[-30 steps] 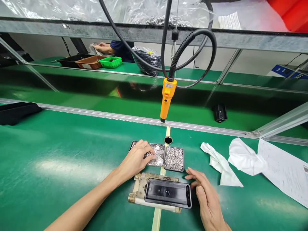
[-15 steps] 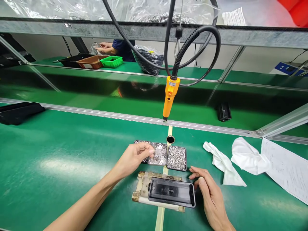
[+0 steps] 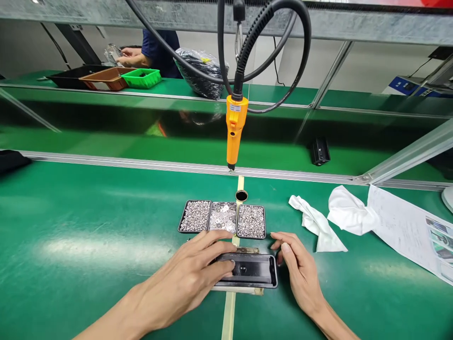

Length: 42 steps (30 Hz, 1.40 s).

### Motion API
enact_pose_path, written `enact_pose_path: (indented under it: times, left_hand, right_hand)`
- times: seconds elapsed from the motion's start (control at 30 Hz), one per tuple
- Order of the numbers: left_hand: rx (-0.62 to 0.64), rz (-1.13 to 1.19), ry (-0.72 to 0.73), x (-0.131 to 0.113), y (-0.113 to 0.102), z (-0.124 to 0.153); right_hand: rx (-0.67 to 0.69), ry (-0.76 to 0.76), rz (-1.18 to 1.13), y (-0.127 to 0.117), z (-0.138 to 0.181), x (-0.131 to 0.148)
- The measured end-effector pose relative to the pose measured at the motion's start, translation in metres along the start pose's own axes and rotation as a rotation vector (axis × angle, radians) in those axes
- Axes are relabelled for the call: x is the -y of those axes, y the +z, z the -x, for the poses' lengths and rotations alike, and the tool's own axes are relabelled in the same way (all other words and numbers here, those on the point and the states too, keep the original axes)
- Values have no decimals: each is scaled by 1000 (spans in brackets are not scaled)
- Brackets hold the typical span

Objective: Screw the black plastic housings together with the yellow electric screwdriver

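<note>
A black rectangular housing (image 3: 258,270) lies open side up on a taped block (image 3: 256,291). My left hand (image 3: 193,267) reaches over its left end, with the index fingertip down inside and the other fingers extended above. The thumb is hidden, so whatever that hand pinches cannot be made out. Just off the housing's right end, my right hand (image 3: 299,269) rests with loosely curled fingers apart and nothing between them. Behind the housing stand three small trays of metal parts: the left tray (image 3: 195,216), the middle tray of flat washers (image 3: 222,216) and the right tray (image 3: 251,221).
An orange electric screwdriver (image 3: 236,130) hangs on a cable above the bench. Behind the trays is a small round black piece (image 3: 241,195). White cloths (image 3: 316,224) and a paper sheet (image 3: 406,226) lie at right. Across the bench, a co-worker's arm (image 3: 136,59) shows beside bins (image 3: 141,79).
My left hand has moved from above the washer tray toward me and down into the housing. My right hand stays beside the housing. The camera view has tilted down and shifted right.
</note>
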<state>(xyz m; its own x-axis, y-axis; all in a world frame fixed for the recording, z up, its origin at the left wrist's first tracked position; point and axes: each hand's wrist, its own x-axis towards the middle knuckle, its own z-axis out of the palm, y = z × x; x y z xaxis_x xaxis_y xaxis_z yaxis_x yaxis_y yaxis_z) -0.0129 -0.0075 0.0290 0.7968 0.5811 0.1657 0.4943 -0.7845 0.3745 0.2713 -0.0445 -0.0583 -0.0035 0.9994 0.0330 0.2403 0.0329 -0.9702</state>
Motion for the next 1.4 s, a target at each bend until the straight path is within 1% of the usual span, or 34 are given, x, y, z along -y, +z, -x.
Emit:
enact_pose_path:
  times: [0.13,0.33,0.53,0.73,0.8,0.83,0.87,0.9,0.93,0.97,1.0,1.03,1.07,1.1,1.17,1.2,1.3,1.4]
  left_hand:
    - [3,-44,-2,2,-2,17]
    - [-18,-109,44,10,9,27]
    - [27,-136,90,6,12,18]
    - [43,-109,117,3,16,8]
    - [9,-47,100,3,14,9]
    - [-47,4,71,5,11,10]
    - [-133,59,18,9,8,11]
    - [-238,105,-67,14,5,12]
    - [-341,126,-177,21,2,14]
    - [-417,118,-299,30,-1,15]
    - [-453,84,-417,39,-3,17]
    - [-445,34,-511,50,-3,18]
    - [-399,-16,-572,60,-2,19]
    - [-348,-56,-599,68,1,20]
    - [-279,-89,-600,81,12,19]
    - [-271,-92,-591,85,18,18]
    - [-296,-83,-587,89,32,13]
    - [-322,-59,-585,88,37,11]
  right_hand:
    - [0,5,-10,1,-1,2]
    - [-4,23,-4,2,-1,1]
    - [2,20,4,2,-1,2]
    - [-6,28,8,2,-2,4]
    - [1,26,7,2,-2,4]
    - [3,29,6,2,-1,3]
    - [3,35,7,1,-1,2]
    - [2,40,10,1,-1,0]
    - [0,43,15,1,-1,-2]
    - [-3,43,22,0,-1,-3]
    - [-6,41,29,0,-2,-5]
    - [-7,37,35,0,-2,-6]
    - [-8,35,39,0,-3,-7]
    - [-9,36,41,0,-3,-8]
    - [-20,42,46,0,-3,-9]
    - [-31,43,49,0,-3,-9]
    - [-58,40,72,-3,-4,-6]
    - [-64,9,103,-7,-15,8]
